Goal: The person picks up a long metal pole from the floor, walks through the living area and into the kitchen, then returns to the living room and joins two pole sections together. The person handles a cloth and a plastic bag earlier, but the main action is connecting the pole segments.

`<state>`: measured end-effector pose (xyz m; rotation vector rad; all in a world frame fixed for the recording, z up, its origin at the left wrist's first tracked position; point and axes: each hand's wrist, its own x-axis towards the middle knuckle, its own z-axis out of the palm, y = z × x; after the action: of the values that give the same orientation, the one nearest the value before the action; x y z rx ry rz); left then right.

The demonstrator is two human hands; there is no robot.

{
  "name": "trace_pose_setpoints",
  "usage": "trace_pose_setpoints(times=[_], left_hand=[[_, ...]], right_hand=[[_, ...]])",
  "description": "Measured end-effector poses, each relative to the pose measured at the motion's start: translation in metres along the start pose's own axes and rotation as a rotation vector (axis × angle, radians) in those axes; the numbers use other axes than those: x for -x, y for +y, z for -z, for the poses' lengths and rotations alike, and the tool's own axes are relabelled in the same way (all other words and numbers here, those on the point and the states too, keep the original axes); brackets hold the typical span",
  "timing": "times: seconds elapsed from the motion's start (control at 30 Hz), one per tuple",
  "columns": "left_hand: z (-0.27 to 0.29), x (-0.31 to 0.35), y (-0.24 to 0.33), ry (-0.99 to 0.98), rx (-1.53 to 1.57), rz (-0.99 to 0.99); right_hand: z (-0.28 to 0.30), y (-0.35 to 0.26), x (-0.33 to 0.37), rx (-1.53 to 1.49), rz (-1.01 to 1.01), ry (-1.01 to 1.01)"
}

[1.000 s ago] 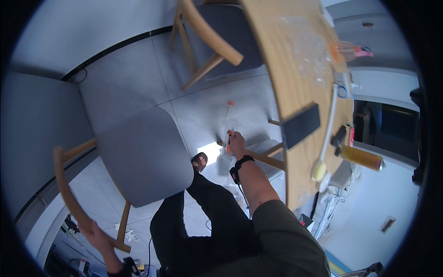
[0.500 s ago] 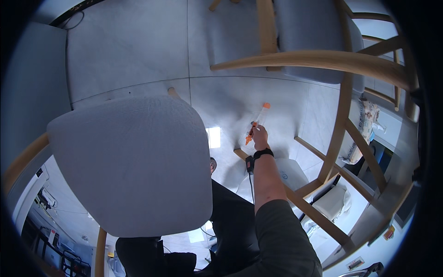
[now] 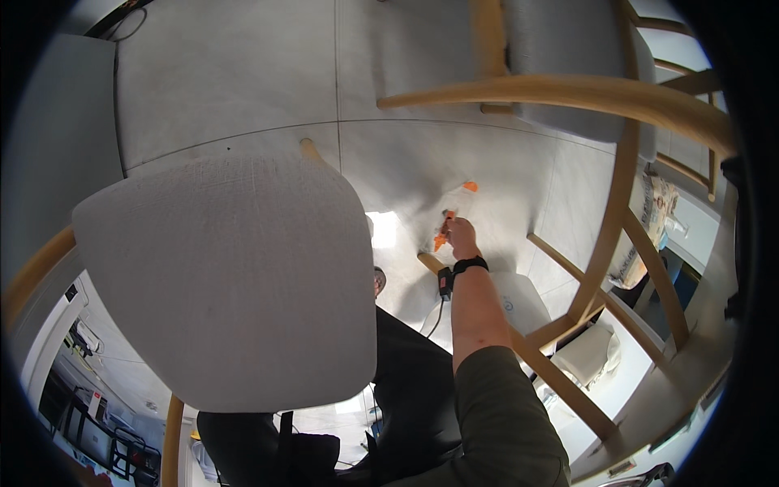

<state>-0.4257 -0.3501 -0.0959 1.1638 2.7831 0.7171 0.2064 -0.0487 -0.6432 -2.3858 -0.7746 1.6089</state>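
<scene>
My right hand point(image 3: 461, 237) reaches down to the grey floor point(image 3: 243, 81), fingers closed on a clear plastic item point(image 3: 454, 207) with an orange end point(image 3: 469, 187) and an orange part by my fingers. It lies on the floor beside a wooden chair leg point(image 3: 430, 261). A black band point(image 3: 469, 265) is on that wrist, and the arm has a dark green sleeve. My left hand is not in view.
A grey padded chair seat point(image 3: 227, 276) with wooden legs fills the left and middle. A second wooden chair with a curved rail point(image 3: 568, 89) and grey seat point(image 3: 560, 49) stands upper right. My dark trouser legs point(image 3: 406, 390) are below.
The view has tipped down toward the floor and the table has left the picture. My right hand has stayed on the clear item, lower to the floor. My left hand has dropped out of view.
</scene>
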Motion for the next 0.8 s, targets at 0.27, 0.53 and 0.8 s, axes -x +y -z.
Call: trace_pose_setpoints(times=[0.27,0.53,0.8], left_hand=[[-0.015,-0.026,0.044,-0.107,0.266,0.496],[-0.032,-0.048,0.005,-0.406,0.338,0.524],[-0.007,-0.075,0.04,-0.485,0.198,0.272]], right_hand=[[-0.013,-0.054,0.134,0.372,0.168,0.094],[0.016,-0.115,0.339,0.443,0.363,0.073],[0.072,-0.088,0.549,0.248,0.309,-0.021]])
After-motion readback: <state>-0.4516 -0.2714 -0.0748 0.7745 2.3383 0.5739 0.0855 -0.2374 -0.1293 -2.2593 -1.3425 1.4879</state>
